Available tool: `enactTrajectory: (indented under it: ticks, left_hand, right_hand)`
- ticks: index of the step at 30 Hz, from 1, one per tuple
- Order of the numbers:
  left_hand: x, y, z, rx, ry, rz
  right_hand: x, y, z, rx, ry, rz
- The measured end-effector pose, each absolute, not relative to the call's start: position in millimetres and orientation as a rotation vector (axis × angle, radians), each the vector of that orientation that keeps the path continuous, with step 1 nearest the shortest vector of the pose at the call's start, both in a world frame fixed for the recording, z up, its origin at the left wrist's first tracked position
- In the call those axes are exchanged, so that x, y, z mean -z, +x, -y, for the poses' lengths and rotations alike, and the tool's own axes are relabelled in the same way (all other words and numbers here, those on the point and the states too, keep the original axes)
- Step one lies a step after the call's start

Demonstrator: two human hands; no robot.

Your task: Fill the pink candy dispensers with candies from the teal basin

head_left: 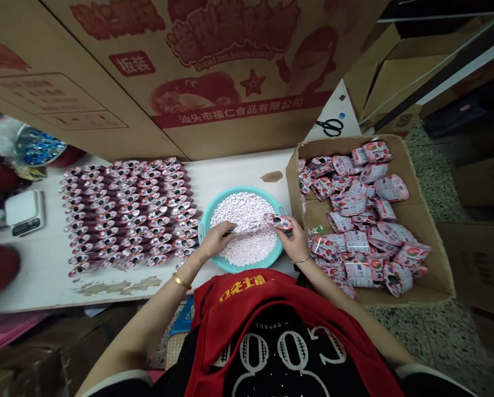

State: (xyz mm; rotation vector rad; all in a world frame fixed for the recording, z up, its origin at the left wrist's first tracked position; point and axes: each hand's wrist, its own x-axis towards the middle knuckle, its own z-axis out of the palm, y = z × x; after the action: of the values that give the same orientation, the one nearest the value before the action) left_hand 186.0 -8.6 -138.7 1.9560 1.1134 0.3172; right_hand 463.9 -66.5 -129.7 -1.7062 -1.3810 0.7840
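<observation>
A turquoise basin point(280, 255) full of small pale pink-white candies point(247, 251) stands in front of me. Over its right side, my right hand point(295, 242) grips a small printed pouch point(282, 222), its mouth open and facing up. My left hand point(219, 239) is over the basin's left side with its fingers closed. A narrow pale, partly see-through thing seems to reach from those fingers toward the pouch, but it blends with the candies and its kind is unclear.
Rows of open-topped pouches point(133, 215) stand upright on the white table point(57, 275) at left, near a small scale point(25, 211). At right, a cardboard box point(435, 259) holds many loose pouches. Tall printed cartons point(247, 129) line the back, with scissors point(330, 128) beside them.
</observation>
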Motion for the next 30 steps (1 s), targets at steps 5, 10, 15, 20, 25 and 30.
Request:
enactTrajectory:
  ticks: [5, 10, 15, 20, 25, 30]
  left_hand:
    - [77.4, 176.3, 1.7, -0.214, 2.187, -1.081]
    - [31.0, 205.4, 1.4, 0.175, 2.526, -1.102]
    - [-3.5, 230.9, 8.9, 0.416, 2.712, -1.127]
    - [-18.5, 222.2, 4.8, 0.372, 2.664, -1.173]
    - [12.8, 222.7, 0.9, 0.017, 2.44, -1.05]
    - [49.3, 224.1, -29.0, -0.049, 2.388, -0.924]
  right_hand:
    - [137.9, 449.4, 63.6, -0.753, -1.641, 1.642]
    - [140.7, 435.4, 64.6, -0.755, -1.55, 1.804]
    - [142.0, 432.5, 65.5, -0.77, -1.483, 1.823]
    - [141.8, 434.4, 67.1, -0.832, -1.472, 1.745]
    - [131.6, 421.6, 65.0, -0.933, -1.414, 1.676]
    - [112.2, 425.1, 54.6, -0.92, -1.428, 1.713]
